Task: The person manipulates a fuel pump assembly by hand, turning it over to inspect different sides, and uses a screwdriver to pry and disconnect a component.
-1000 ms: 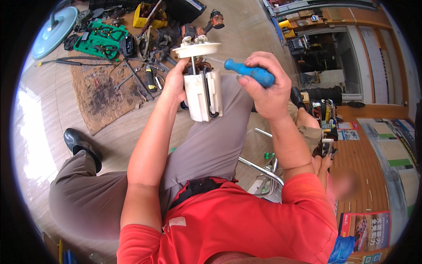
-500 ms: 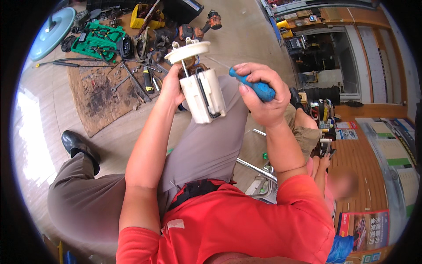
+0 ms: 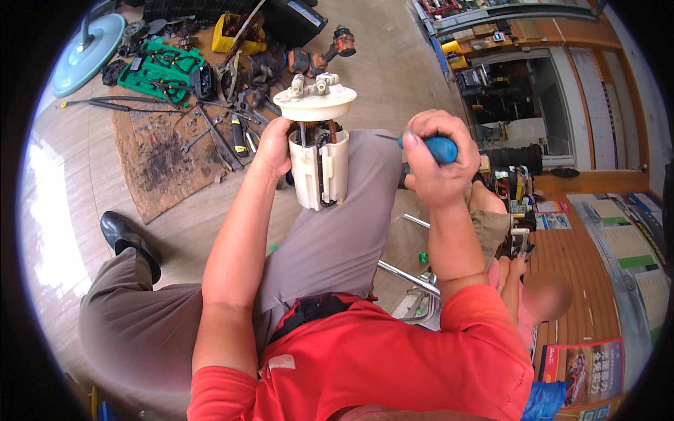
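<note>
First: "What does your right hand [image 3: 449, 180] have?"

Second: "It's closed round the blue screwdriver [image 3: 441, 148], thumb near the shaft end, shaft pointing toward your left hand [image 3: 276, 147]."

First: "And the white canister unit [image 3: 305, 172]?"

Second: "Your left hand grips it at its left side, under the round flange [image 3: 319, 107]; some of your fingers are hidden behind. It's nearly upright above your right thigh [image 3: 330, 238], left of the screwdriver and not touching it."

First: "Which step does this look like?"

Second: "You seem to be working on the unit with the screwdriver. Bringing the tip in would call for a steady left grip and care around the black corrugated tube [image 3: 322, 172]."

First: "Farther out?"

Second: "Hand tools lie on the stained board [image 3: 144, 161], the green tool case [image 3: 151, 70] beyond."
</note>
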`<action>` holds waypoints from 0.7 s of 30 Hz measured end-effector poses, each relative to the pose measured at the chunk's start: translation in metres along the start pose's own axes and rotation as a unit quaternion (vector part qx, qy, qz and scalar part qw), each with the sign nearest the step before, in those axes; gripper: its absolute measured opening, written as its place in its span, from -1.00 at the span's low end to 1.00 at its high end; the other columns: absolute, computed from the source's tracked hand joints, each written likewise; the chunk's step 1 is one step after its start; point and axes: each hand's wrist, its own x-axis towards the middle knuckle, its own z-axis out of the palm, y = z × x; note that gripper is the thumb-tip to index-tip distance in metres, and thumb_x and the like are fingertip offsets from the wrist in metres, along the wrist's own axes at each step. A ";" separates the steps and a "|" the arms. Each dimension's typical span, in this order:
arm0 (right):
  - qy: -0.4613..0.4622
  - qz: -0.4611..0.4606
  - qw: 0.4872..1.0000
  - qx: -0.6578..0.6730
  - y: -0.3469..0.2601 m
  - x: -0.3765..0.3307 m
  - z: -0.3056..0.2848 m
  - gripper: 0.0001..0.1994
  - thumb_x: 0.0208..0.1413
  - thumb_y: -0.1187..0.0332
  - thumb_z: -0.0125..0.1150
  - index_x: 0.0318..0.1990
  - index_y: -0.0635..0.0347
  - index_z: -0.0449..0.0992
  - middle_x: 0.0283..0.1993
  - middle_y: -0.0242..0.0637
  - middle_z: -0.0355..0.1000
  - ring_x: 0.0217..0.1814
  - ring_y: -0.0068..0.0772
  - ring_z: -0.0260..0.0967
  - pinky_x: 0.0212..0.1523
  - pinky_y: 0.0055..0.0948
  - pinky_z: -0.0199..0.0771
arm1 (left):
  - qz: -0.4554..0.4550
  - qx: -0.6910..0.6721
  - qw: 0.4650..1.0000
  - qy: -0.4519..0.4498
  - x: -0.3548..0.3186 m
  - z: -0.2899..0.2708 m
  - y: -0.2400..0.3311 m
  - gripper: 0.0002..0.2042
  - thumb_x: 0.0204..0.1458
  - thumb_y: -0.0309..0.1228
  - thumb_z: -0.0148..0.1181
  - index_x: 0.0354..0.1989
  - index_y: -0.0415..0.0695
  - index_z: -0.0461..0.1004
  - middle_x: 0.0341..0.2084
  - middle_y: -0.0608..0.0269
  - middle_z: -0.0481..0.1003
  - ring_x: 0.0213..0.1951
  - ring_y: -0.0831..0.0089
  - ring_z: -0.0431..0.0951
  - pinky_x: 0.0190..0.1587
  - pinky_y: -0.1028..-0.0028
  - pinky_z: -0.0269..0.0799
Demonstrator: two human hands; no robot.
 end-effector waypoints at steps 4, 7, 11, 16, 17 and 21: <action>0.057 0.067 0.995 0.053 0.007 -0.002 0.003 -0.86 -0.03 0.61 0.27 -0.36 0.26 0.42 -0.41 -0.28 0.44 -0.43 -0.52 0.33 -0.38 -0.58 0.35 | -0.003 0.003 1.000 -0.013 0.001 -0.007 -0.007 -0.59 0.20 -0.26 -0.02 0.09 -0.31 0.39 -0.02 0.03 0.51 -0.02 0.24 0.53 0.11 0.24 0.43; 0.072 0.058 0.958 0.271 0.004 0.007 0.000 -0.76 0.05 0.44 0.35 -0.29 0.24 0.34 -0.39 -0.25 0.36 -0.38 -0.40 0.31 -0.35 -0.42 0.41 | 0.019 -0.023 1.000 -0.007 0.006 -0.016 -0.011 -0.57 0.20 -0.25 -0.04 0.15 -0.29 0.36 0.05 0.02 0.48 0.04 0.23 0.51 0.16 0.23 0.40; 0.043 0.073 0.914 0.398 0.004 0.013 -0.004 -0.63 0.10 0.16 0.34 -0.28 0.21 0.29 -0.41 -0.25 0.28 -0.37 -0.34 0.27 -0.37 -0.29 0.42 | 0.043 -0.039 0.998 -0.029 0.004 -0.022 -0.015 -0.58 0.19 -0.33 -0.07 0.17 -0.30 0.34 0.06 0.01 0.47 0.06 0.24 0.51 0.17 0.26 0.40; 0.012 0.070 0.892 0.447 0.007 0.008 -0.002 -0.59 0.14 0.03 0.26 -0.30 0.19 0.27 -0.41 -0.28 0.25 -0.37 -0.36 0.26 -0.40 -0.32 0.40 | 0.083 -0.028 0.993 -0.080 0.001 -0.024 -0.017 -0.56 0.15 -0.33 0.03 0.18 -0.26 0.33 0.04 0.04 0.48 0.04 0.27 0.52 0.14 0.29 0.43; 0.013 0.071 0.886 0.458 0.005 0.007 0.000 -0.58 0.14 0.01 0.25 -0.30 0.18 0.27 -0.42 -0.29 0.25 -0.37 -0.36 0.26 -0.40 -0.32 0.40 | 0.081 -0.026 0.993 -0.083 0.000 -0.025 -0.017 -0.55 0.13 -0.32 0.07 0.18 -0.25 0.33 0.04 0.04 0.48 0.03 0.28 0.53 0.13 0.28 0.44; 0.004 0.089 0.876 0.474 0.002 0.008 -0.003 -0.59 0.15 0.00 0.23 -0.28 0.17 0.28 -0.45 -0.29 0.24 -0.42 -0.38 0.25 -0.46 -0.35 0.37 | 0.082 -0.009 0.992 -0.100 -0.004 -0.019 -0.015 -0.54 0.13 -0.30 0.16 0.18 -0.22 0.33 0.03 0.08 0.48 0.01 0.30 0.54 0.08 0.28 0.51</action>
